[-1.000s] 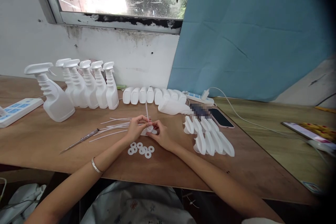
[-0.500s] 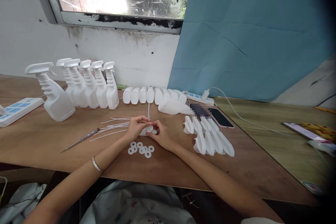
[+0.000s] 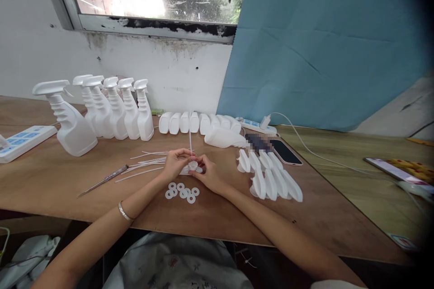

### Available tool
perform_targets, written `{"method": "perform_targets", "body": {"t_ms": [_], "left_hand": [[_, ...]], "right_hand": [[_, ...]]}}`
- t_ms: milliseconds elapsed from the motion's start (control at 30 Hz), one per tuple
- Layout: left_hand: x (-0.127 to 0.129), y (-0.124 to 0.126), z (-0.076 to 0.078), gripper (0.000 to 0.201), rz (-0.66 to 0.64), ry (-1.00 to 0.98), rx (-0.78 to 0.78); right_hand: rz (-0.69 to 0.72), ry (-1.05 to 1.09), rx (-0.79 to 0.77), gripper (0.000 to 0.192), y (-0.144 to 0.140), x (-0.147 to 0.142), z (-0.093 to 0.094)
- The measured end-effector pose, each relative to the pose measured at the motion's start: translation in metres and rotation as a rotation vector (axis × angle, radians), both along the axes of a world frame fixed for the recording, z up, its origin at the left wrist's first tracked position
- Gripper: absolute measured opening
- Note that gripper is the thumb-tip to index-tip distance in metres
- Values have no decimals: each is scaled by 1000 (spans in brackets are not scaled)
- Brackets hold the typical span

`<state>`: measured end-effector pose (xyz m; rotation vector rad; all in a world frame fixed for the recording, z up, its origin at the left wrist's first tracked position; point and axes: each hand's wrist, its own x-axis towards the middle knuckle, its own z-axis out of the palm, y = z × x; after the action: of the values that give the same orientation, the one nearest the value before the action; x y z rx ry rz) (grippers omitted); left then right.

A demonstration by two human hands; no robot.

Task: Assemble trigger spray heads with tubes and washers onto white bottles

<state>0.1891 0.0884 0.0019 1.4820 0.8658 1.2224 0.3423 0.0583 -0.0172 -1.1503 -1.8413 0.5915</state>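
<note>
A white trigger spray head [image 3: 192,166] lies upside down between my hands, and a thin white dip tube [image 3: 190,140] stands up from it. My left hand [image 3: 178,162] is closed, its fingertips pinching near the tube's lower end. From the other side, my right hand [image 3: 208,174] grips the spray head; the fingers hide part of it. Just in front of my hands lie several white ring washers [image 3: 183,193]. More loose dip tubes [image 3: 145,163] are spread to the left of my left hand.
Several assembled spray bottles [image 3: 145,113] stand at the back left. White bottles [image 3: 220,137] lie along the wall. More spray heads [image 3: 267,180] rest to the right, by a phone [image 3: 286,152]. A screwdriver [image 3: 103,181] and a power strip [image 3: 27,143] are at left.
The upper end of the dip tube has tipped slightly to the left. Both hands keep nearly the same place around the spray head.
</note>
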Motion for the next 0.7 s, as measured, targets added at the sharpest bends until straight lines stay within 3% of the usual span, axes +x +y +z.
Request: {"method": "perform_targets", "body": {"t_ms": [400, 700], "left_hand": [[-3, 2, -3, 23, -2, 107, 120], [-5, 2, 7, 19, -4, 299, 307]], "right_hand": [[-6, -2, -8, 28, 0, 0, 2], [-7, 28, -22, 26, 2, 0, -4]]}}
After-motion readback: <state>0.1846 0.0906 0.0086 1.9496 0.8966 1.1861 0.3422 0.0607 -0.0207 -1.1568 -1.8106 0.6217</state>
